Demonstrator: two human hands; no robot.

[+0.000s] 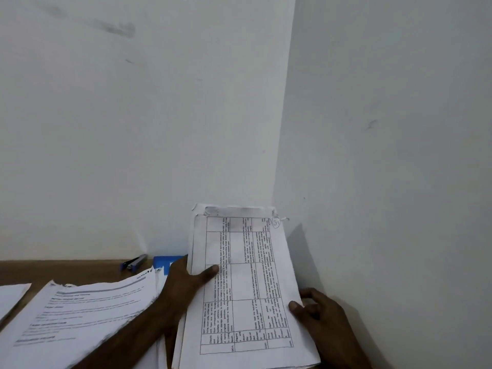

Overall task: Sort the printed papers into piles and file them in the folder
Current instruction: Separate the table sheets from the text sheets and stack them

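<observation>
Hands come first: two of them, and both hold one stack of printed papers (247, 288) up in front of the corner where two walls meet. The left hand (183, 284) pinches the stack's left edge, with the thumb flat on the front page and the other fingers hidden behind. The right hand (323, 318) pinches the lower right edge, thumb on the front and fingers curled round the back.

The front page shows a grid of boxes with small print, turned sideways. The stack has more than one sheet. Other edges peek out at the left and top, but I cannot count them. The top corners look torn and ragged.

Left of the left fingers, one thick pile of printed pages (80, 312) lies on the brown table (53, 270), and the left forearm crosses over it. Farther left is the corner of one more sheet (10, 294), apart from the pile.

Past the left fingers, by the back wall (133, 155), lie one dark pen (135, 261) and one blue flat thing (163, 262). The hand partly hides the blue thing, and I cannot tell if it is the folder. A strip of bare table runs between the pile and the back wall.

Right of the right fingers, the side wall (399, 155) stands close, so there is little room there.
</observation>
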